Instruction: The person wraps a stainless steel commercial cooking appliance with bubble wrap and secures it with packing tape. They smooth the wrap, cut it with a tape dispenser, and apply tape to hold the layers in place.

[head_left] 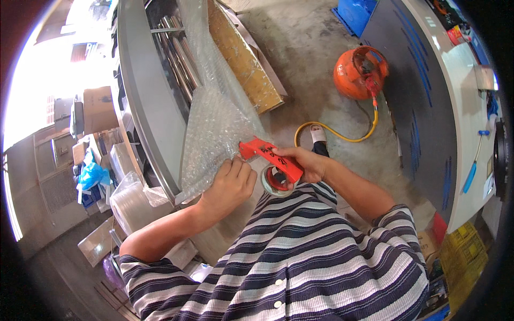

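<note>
One view only: head cam, worn on the person's head, fisheye, looking steeply down over the chest and striped shirt (321, 257). Forearms enter from the lower edge and meet near frame centre, so both hands, left hand (231, 184) and right hand (308, 163), sit close to the lens at about mid-picture. Cam faces fwd and down: concrete floor (300, 48) fills the upper middle, well below and farther off. Straight edges bow toward the rim, e.g. the grey metal panel (147, 101) at left and the white tabletop (463, 107) at right. Corners are black vignette. Bright overexposed patch at far left. No 2nd view, so no shared area.
</note>
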Motion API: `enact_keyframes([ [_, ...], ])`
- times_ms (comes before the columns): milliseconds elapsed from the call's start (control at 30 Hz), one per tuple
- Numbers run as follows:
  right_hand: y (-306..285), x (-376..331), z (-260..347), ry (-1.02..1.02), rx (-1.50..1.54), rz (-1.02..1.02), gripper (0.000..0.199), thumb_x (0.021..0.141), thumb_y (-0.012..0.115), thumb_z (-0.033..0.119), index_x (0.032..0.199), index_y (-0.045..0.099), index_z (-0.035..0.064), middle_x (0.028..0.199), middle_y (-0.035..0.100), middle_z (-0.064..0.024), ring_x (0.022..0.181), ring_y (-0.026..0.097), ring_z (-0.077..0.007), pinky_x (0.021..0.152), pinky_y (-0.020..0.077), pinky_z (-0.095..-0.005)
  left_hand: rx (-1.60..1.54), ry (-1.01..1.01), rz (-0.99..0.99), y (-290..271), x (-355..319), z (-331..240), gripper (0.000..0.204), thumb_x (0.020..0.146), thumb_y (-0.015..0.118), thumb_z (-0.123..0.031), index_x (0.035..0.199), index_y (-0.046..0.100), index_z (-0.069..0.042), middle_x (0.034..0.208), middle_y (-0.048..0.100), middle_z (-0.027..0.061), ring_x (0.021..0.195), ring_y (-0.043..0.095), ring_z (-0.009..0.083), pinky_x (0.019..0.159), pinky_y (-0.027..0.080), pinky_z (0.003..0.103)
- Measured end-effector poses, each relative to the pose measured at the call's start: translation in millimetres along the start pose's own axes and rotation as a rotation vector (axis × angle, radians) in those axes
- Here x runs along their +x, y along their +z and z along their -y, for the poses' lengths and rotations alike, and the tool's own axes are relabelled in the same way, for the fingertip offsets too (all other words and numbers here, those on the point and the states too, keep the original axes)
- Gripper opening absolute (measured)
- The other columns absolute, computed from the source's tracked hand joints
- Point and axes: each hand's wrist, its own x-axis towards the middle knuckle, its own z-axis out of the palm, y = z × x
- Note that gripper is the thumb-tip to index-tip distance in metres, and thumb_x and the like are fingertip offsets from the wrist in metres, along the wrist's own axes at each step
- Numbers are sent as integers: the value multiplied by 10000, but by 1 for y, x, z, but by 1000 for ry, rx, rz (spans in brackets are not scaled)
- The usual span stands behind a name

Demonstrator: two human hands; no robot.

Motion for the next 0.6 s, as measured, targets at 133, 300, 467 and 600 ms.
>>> enact_keyframes([
  [133,-6,4,-28,-69,42,9,402,1018,649,454,1158,660,77,936,710,-69,650,705,-223,526,617,-418,-23,5,13,-2,0,0,215,773,656,-165,942,633,-33,1000,637,142,1076,643,293,899,510,375],
  [300,4,1,-57,-157,74,3,475,1011,650,486,1179,661,42,927,698,-89,614,696,-245,541,615,-423,-17,25,44,-2,-4,1,253,766,667,-152,981,616,-29,990,625,143,1062,643,302,900,513,378],
  [467,12,13,-104,-309,116,-109,532,1005,641,527,1166,670,20,902,693,-108,605,698,-241,521,609,-410,2,62,12,0,-3,3,284,791,669,-137,1043,592,-32,990,628,138,1008,652,292,862,524,364],
  [600,13,42,-152,-517,166,-97,507,1017,626,537,1090,693,40,862,714,-84,680,700,-216,573,605,-372,-36,80,5,9,-7,-2,256,819,657,-139,1048,587,-49,966,622,119,940,649,283,815,524,375],
])
